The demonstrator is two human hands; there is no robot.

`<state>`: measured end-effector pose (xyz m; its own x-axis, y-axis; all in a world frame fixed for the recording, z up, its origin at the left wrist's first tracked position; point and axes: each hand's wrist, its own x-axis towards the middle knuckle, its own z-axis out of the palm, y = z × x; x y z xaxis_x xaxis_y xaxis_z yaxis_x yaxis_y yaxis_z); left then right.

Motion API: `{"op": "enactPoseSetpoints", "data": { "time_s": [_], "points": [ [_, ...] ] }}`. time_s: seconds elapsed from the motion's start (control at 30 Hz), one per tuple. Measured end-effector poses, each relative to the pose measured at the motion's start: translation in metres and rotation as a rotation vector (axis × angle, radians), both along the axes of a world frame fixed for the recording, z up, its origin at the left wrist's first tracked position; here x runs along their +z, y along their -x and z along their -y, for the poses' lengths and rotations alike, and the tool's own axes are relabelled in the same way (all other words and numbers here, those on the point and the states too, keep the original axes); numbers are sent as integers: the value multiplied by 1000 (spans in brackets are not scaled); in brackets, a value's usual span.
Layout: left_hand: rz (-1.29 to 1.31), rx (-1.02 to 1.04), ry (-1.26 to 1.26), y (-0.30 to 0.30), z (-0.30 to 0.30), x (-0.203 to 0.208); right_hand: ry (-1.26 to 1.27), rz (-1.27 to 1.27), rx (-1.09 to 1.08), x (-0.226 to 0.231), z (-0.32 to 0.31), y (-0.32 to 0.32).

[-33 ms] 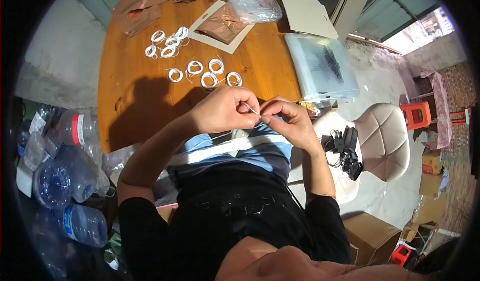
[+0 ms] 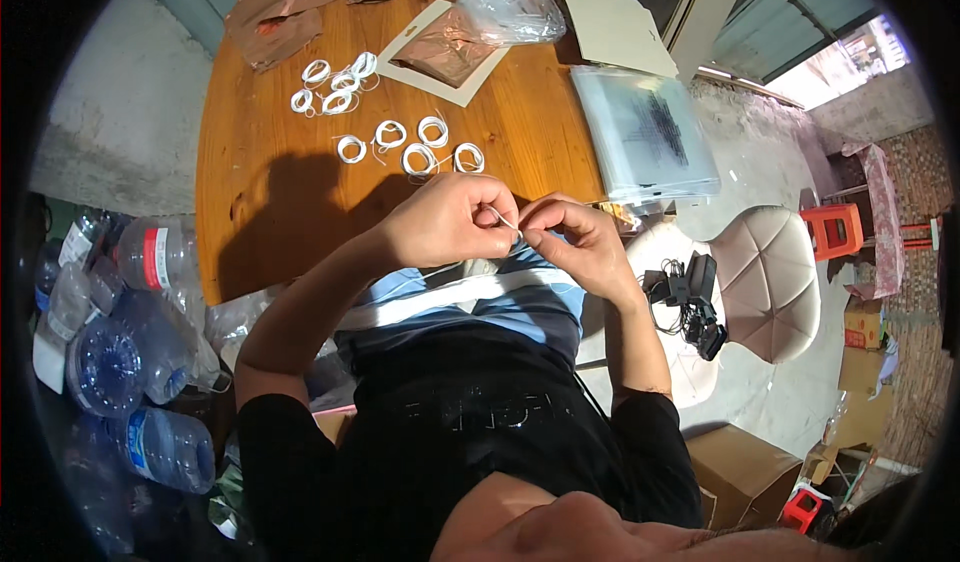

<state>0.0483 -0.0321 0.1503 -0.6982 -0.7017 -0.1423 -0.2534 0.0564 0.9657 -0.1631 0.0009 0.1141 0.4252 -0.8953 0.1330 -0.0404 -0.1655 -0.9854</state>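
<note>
The fingers of my left hand point(image 2: 448, 224) and right hand point(image 2: 582, 247) are pinching a thin white cord point(image 2: 506, 220), its short visible stretch bridging between them. Since a moment ago, both hands are keeping practically the same pose. The stretch's long axis is slanting rightward and toward me.

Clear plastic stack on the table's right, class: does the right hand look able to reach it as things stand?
Probably yes: the right hand is close to the plastic stack, with nothing seen covering its near edge, though the hand would need to leave the white cord.
</note>
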Motion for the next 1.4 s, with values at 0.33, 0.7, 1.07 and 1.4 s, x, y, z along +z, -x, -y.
{"op": "enactPoseSetpoints", "data": {
  "time_s": [0.33, 0.7, 1.07, 1.4],
  "points": [
    [-24, 61, 8, -2, -2, -15, -133, 117, 5, -6, -7, -7],
    [-22, 25, -79, -6, -5, -22, -152, 173, 34, -12, -8, -6],
    [-31, -5, -122, -4, -9, -30, -393, 272, -33, -17, -12, -12],
    [33, 5, -67, -3, -11, -28, -298, 191, -17, -25, -14, -12]
  ]
}}
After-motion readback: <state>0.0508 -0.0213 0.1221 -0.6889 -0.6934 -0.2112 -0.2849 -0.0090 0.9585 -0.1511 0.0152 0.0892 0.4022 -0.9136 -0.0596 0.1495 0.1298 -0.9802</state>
